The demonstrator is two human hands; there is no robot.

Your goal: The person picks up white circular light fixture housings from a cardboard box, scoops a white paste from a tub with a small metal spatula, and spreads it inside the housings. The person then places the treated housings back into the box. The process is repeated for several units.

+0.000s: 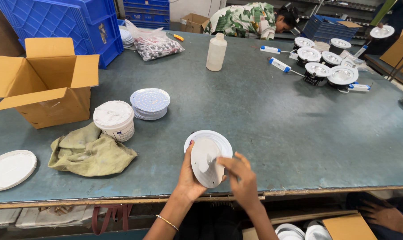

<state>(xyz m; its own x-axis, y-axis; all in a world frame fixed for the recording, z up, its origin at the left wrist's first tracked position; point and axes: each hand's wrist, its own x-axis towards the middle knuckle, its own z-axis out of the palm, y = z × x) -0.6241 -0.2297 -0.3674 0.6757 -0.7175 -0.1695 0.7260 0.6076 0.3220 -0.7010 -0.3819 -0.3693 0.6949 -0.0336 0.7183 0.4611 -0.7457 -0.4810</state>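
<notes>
The left hand (190, 175) holds a round white downlight housing (208, 155) just above the near edge of the grey-green tabletop (263, 120), its grip closed on the left rim with the thumb up along the edge and the fingers hidden behind; the right hand (241, 175) comes in from the other side, its fingertips (222, 161) pressed to the pale disc on the housing's face, pinching or smearing there, though what if anything lies between them is too small to tell; the housing looks light and stiff, a thin moulded or spun shell with a flared flange, so it should carry easily in one hand, yet its smooth painted rim could slip, and the rim seems the safest place to take it, away from the coated face; to the left stand a white tub of paste (114, 119), a stack of round LED boards (150, 103), a crumpled green rag (89, 151), a white round lid (10, 169) and an open cardboard box (46, 80); farther off stand a white plastic bottle (216, 52) and a cluster of finished downlights (326, 66); another person in a leaf-print shirt (243, 20) bends at the far edge.
</notes>
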